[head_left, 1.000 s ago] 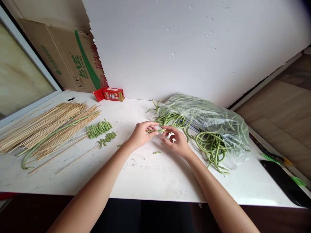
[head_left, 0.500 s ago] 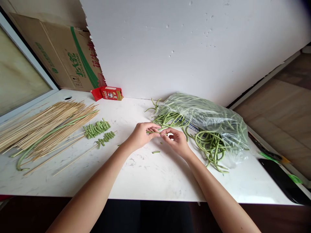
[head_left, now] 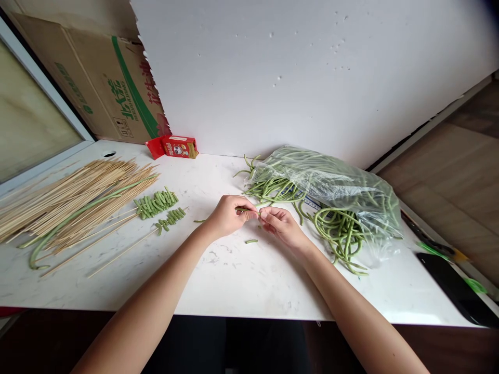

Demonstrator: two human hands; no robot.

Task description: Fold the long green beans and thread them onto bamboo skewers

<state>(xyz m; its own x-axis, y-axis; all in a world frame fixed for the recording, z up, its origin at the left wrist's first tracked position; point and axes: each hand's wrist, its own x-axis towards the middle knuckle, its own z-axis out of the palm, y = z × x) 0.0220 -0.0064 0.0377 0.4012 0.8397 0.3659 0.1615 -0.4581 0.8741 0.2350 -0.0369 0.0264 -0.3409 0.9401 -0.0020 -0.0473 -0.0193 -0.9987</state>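
A green bean (head_left: 242,209) is being pinched centrally by the left hand (head_left: 230,216) at nine o'clock and right hand (head_left: 284,226) at three; crushing is being risked through uneven pressure.

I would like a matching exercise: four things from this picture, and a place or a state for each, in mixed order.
1. bare left hand
2. clear crumpled plastic bag
3. loose pale wooden sticks
4. small red cardboard box

A. heaped on the left part of the white table
B. holding a thin green bean
C. at the table's back, near the white wall panel
D. partly covering long green beans

Pairs: 1-B; 2-D; 3-A; 4-C
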